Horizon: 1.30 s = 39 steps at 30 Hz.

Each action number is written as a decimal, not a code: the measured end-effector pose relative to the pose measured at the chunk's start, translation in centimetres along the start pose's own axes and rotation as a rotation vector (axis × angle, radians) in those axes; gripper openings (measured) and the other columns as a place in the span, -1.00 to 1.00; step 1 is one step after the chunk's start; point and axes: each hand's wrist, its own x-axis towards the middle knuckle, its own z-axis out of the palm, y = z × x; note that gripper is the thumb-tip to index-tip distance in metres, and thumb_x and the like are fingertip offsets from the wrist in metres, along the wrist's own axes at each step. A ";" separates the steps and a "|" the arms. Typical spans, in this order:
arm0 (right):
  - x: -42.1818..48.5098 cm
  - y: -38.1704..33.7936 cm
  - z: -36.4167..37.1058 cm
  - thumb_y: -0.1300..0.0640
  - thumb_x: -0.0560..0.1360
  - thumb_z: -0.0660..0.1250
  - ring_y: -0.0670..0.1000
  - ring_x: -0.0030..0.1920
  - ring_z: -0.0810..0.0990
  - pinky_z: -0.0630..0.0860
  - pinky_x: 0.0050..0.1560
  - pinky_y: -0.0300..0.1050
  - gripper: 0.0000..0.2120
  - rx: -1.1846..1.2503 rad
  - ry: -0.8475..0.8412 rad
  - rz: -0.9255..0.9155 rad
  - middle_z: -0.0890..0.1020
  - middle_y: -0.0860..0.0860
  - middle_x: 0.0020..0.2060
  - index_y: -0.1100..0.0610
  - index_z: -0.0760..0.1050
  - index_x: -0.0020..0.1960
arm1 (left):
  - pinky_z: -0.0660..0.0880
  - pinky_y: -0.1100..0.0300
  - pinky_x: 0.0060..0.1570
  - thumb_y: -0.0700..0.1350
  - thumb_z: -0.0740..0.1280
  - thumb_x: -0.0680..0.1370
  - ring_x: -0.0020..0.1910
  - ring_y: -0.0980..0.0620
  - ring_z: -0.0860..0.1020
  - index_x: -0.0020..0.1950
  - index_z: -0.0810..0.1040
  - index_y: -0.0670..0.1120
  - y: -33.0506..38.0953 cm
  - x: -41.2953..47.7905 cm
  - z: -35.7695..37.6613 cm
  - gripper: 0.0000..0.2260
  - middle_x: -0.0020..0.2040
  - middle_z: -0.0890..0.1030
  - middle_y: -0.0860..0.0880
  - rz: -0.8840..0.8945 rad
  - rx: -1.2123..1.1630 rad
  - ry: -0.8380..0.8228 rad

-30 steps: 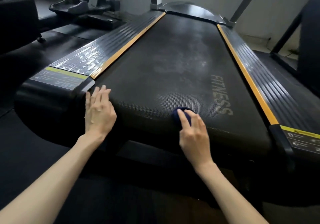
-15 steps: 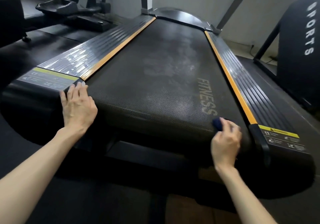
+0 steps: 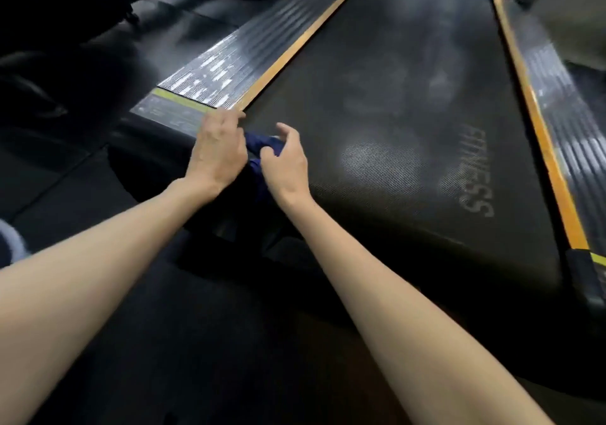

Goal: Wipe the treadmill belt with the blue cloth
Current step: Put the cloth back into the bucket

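- Regathering the blue cloth [image 3: 262, 144] into a firm pad looks like the step in hand. It lies bunched on the near left corner of the treadmill belt [image 3: 410, 103], partly draped over the belt's rounded end.
- Doing this well means turning a flat, clean face downward, so the whole palm can press it rather than fingertips dragging a wad.
- Pale dusty smears lie toward 1 o'clock from the cloth, and the FITNESS lettering [image 3: 475, 172] toward 3 o'clock. Long overlapping strokes that way would probably cover them.
- The right hand [image 3: 285, 162] reaches in from 5 o'clock with its fingers curled. Its thumb side seems to pinch the cloth's right edge, and the index finger arches above the belt.
- The left hand [image 3: 218, 149] sits knuckles up at 9 o'clock of the cloth, fingertips at the near end of the orange strip [image 3: 296, 47]. Blur hides whether it grips the cloth or only rests against it.
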 end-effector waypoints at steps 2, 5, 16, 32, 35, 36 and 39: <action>-0.6 -0.8 -1.3 0.36 0.46 0.20 -0.01 0.14 0.48 0.35 0.09 -0.41 -0.56 0.102 -0.007 0.057 0.50 0.05 0.16 0.18 0.38 0.32 | 0.30 0.18 0.13 -0.22 0.18 0.58 0.10 -0.09 0.49 0.20 0.49 -0.23 1.2 -1.1 -1.6 -0.76 0.08 0.57 -0.18 -0.109 -0.239 -0.072; -2.2 -3.2 -3.6 0.40 0.48 0.20 -0.07 0.08 0.48 0.38 0.03 -0.49 -0.59 0.164 -0.137 0.131 0.50 0.04 0.12 0.19 0.39 0.30 | 0.42 0.20 0.10 -0.02 0.31 0.53 0.02 0.04 0.55 0.21 0.49 -0.09 2.8 -2.4 -4.1 -0.71 0.05 0.60 -0.04 -0.374 -0.554 -0.354; -5.1 -11.2 -9.2 0.23 0.45 0.36 -0.08 -0.03 0.47 0.40 -0.07 -0.29 -0.47 -0.318 -0.667 0.223 0.46 -0.01 -0.02 0.07 0.32 0.38 | 0.54 0.20 -0.03 -0.42 0.34 0.42 -0.04 0.03 0.56 0.00 0.58 -0.13 8.6 -2.9 -15.4 -0.75 -0.05 0.60 -0.09 -0.683 -0.729 -0.631; -10.6 -20.9 -3.2 0.16 0.56 0.15 -0.10 -0.28 0.42 0.32 -0.31 -0.22 -0.81 -0.260 -0.707 0.164 0.47 -0.08 -0.29 -0.02 0.34 -0.21 | 0.42 0.29 -0.24 0.04 0.41 0.45 -0.25 0.16 0.57 -0.15 0.60 0.03 3.8 -8.4 -28.6 -0.90 -0.29 0.63 0.07 -0.795 -0.346 -0.677; -11.1 -21.5 -0.8 0.15 0.56 0.16 -0.09 -0.20 0.46 0.37 -0.25 -0.21 -0.94 -0.279 -0.733 0.143 0.49 -0.09 -0.21 0.03 0.36 -0.07 | 0.45 0.18 -0.17 0.02 0.43 0.43 -0.27 0.11 0.56 -0.16 0.58 -0.01 1.3 -9.5 -30.8 -0.88 -0.28 0.64 0.02 -0.787 -0.368 -0.772; -11.2 -21.7 0.1 0.16 0.56 0.17 -0.09 -0.19 0.46 0.38 -0.23 -0.21 -0.98 -0.288 -0.739 0.136 0.49 -0.09 -0.20 0.05 0.36 -0.03 | 0.44 0.13 -0.15 -0.02 0.45 0.42 -0.29 0.06 0.54 -0.19 0.57 -0.04 0.6 -9.8 -31.5 -0.88 -0.29 0.62 -0.02 -0.770 -0.387 -0.795; -11.7 -22.0 2.5 0.18 0.55 0.21 -0.10 -0.10 0.51 0.46 -0.14 -0.19 -0.86 -0.291 -0.770 0.106 0.52 -0.07 -0.09 0.06 0.36 0.09 | 0.45 0.04 0.00 -0.04 0.42 0.43 -0.10 -0.06 0.52 -0.12 0.55 -0.12 -1.8 -11.0 -33.4 -0.83 -0.08 0.59 -0.13 -0.764 -0.339 -0.784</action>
